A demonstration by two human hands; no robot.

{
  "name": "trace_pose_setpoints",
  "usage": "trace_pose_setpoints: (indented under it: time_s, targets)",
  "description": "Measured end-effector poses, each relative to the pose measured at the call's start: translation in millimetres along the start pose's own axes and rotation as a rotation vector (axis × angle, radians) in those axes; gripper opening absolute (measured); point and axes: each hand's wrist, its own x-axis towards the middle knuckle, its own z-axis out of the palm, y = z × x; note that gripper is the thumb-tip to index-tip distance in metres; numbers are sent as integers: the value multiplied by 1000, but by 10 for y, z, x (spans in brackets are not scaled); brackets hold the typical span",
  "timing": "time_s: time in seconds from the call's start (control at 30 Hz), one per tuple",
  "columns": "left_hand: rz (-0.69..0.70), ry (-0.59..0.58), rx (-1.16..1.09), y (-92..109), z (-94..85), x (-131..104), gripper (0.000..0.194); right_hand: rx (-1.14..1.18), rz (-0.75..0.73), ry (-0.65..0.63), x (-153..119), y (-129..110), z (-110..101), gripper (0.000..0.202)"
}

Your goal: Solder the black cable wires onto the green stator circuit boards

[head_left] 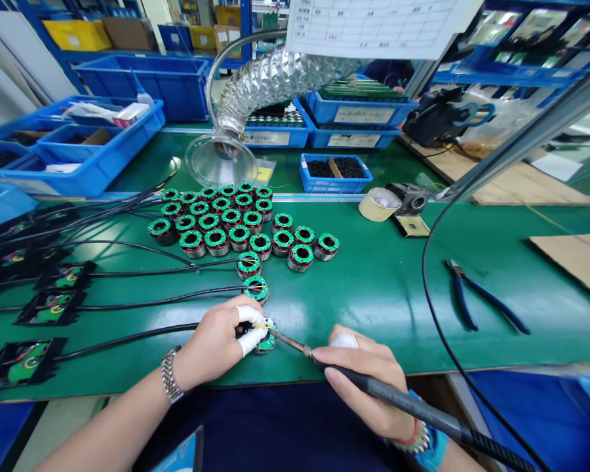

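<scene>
My right hand (368, 377) grips a soldering iron (398, 396) like a pen; its tip meets the green ring-shaped circuit board on a motor stator (267, 342). White finger cots cover the thumb and forefinger of my left hand (221, 334), which pinch the end of a black cable (142, 337) over that same stator. A thin yellow wire (261, 326) runs from between these fingers to the board, close to the tip. Just behind are two more stators with cable wires at their boards, the nearer stator (255, 288) almost touching my left hand.
Several stators (216, 241) stand grouped beyond my hands. Black housings (24, 362) with green boards lie at the left. Cutting pliers (476, 295) rest open at the right, beyond the iron's looping cord (425, 275). A fume extraction funnel (221, 164) and blue bins (337, 174) stand behind.
</scene>
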Motion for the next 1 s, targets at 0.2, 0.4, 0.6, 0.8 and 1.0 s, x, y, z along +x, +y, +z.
trace_pose_setpoints:
  time_s: [0.2,0.4,0.6,0.8,1.0]
  targets:
    - [-5,-6,4,-4,-11,-5,11,-18,-36,-17,8,-17,-35,25]
    - [3,-3,6,0,-19,-1,10,-14,-43,49,31,-37,-91,28]
    - [-7,-13,17,28,-20,7,11,-52,-2,95,-35,84,90,27]
    - [-64,-66,-74,46,-60,16,8,-44,59,-10,74,127,412,36]
    - [-158,-77,-210,82,-125,59,17,-34,126,-36,114,157,506,35]
